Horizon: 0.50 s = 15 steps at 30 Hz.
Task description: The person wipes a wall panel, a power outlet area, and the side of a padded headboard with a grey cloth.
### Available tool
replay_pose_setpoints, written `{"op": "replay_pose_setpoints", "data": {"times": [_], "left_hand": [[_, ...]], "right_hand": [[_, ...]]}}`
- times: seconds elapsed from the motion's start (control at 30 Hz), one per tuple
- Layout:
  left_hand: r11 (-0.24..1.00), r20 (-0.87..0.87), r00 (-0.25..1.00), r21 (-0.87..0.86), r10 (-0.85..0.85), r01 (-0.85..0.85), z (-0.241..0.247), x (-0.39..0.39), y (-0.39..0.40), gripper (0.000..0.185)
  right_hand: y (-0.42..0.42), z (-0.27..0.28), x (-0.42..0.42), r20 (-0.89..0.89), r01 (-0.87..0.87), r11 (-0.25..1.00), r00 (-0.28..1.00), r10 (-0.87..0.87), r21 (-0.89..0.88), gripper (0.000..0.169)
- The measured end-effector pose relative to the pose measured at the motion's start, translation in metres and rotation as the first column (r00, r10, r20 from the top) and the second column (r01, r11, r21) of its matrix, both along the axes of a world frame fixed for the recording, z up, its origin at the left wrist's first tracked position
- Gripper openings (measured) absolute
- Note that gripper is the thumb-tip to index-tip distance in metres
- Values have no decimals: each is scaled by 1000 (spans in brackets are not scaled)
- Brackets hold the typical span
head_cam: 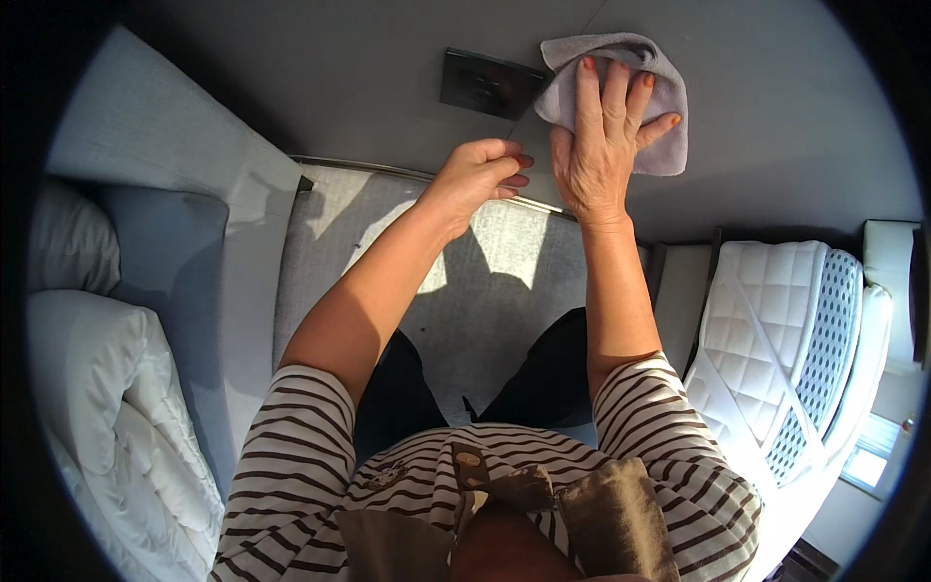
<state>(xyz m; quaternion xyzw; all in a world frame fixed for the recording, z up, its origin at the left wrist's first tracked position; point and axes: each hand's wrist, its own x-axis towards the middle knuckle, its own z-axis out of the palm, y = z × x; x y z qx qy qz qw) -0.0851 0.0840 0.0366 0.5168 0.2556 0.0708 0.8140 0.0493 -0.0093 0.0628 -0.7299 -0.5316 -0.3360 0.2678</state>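
My right hand [600, 142] lies with fingers spread over a light purple-grey cloth [668, 149], pressing it against a dark grey panel [756, 131]. One upper edge of the cloth is folded over above my fingertips. Just left of the cloth sits a glossy black rectangular wall plate [480, 81], set in the panel near a thin seam. Below this plate my left hand [484, 174] hovers with its fingers loosely curled. Nothing shows in it, though its palm is partly hidden.
Grey carpet [502, 327] with sunlit patches spreads below the panel's metal-coloured bottom trim [364, 166]. On the left, a white duvet [109, 378] lies beside a blue-grey cushion [171, 240] and a light upholstered side [247, 218]. A quilted white mattress [764, 291] stands at right.
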Motion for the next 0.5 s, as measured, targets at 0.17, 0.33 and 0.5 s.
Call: {"op": "replay_pose_setpoints", "data": {"times": [0.17,0.33,0.5], "left_hand": [[999,-10,999,-21,30,-30,-3,-5,2,38],[1000,-15,1000,1,20,-20,-3,-9,4,38],[1000,-5,1000,6,4,-4,-3,-3,1,38]], "right_hand": [[8,10,-9,-17,-39,999,999,39,-30,77],[11,7,-5,-2,-16,1000,1000,16,-5,78],[5,2,-2,65,88,996,994,-89,11,77]]}}
